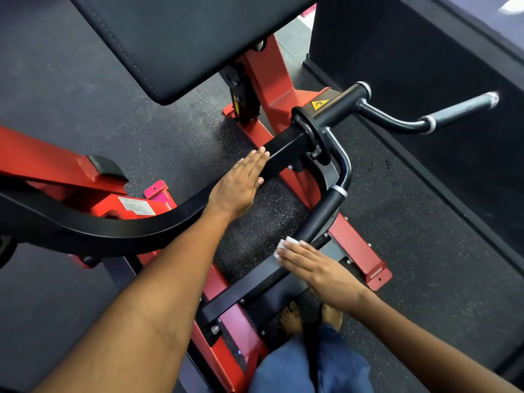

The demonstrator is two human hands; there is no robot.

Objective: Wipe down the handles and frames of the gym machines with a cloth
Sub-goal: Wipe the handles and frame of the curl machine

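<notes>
A red-framed gym machine [269,78] with a curved black lever arm [113,231] fills the view. My left hand [238,185] lies flat with straight fingers on the black arm, near its joint. My right hand [317,268] is flat too, pressing a small white cloth [286,245] under its fingertips against the lower end of the black foam handle [323,214]. Most of the cloth is hidden beneath the fingers. A second handle [462,107], grey with silver rings, sticks out at the upper right.
A black padded rest [170,38] hangs over the machine at the top. Speckled black rubber flooring [175,131] surrounds the frame. A dark wall or box [425,46] stands at the right. My bare feet [312,319] and blue trousers [309,367] show below.
</notes>
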